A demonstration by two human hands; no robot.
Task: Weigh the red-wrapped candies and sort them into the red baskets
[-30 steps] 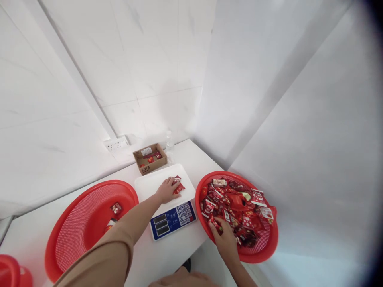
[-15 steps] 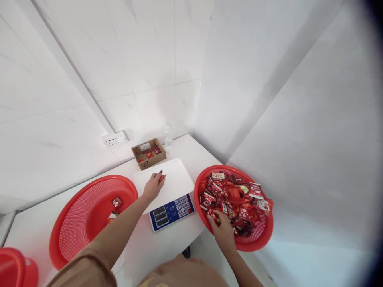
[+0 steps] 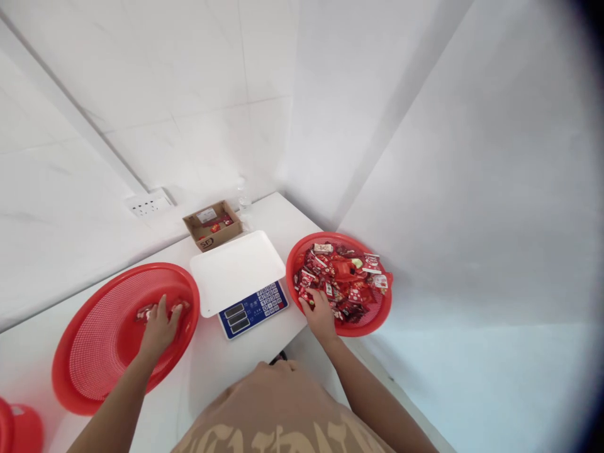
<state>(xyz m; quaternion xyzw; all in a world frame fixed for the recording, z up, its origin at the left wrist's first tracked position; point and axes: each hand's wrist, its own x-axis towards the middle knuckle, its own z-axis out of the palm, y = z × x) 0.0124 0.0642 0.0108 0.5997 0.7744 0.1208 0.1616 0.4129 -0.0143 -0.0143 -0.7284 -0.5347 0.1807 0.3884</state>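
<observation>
My left hand (image 3: pixel 159 327) is inside the left red plastic basket (image 3: pixel 87 296), over a few small wrapped candies (image 3: pixel 144 311). Its fingers are spread, and it grips nothing that I can see. In the right red basket (image 3: pixel 384 314) lies a heap of red and dark wrapped candies (image 3: pixel 342 274). My right hand (image 3: pixel 321 313) reaches over that basket's near left rim, thumb and fingers closed around a small red wrapped candy at the edge of the heap. Between the baskets stands a digital scale (image 3: pixel 255 309) with a bare white tray (image 3: pixel 238 270).
An open cardboard box (image 3: pixel 214 236) with a few red packets stands behind the scale, beside a clear plastic bottle (image 3: pixel 244 198). Part of another red container (image 3: pixel 26 428) shows at the lower left. A wall socket (image 3: pixel 150 202) and white walls border the white table (image 3: pixel 207 371).
My left hand has moved from above the scale tray, where it held a small red packet, left into the left basket. My right hand stays at the right basket. The view has shifted.
</observation>
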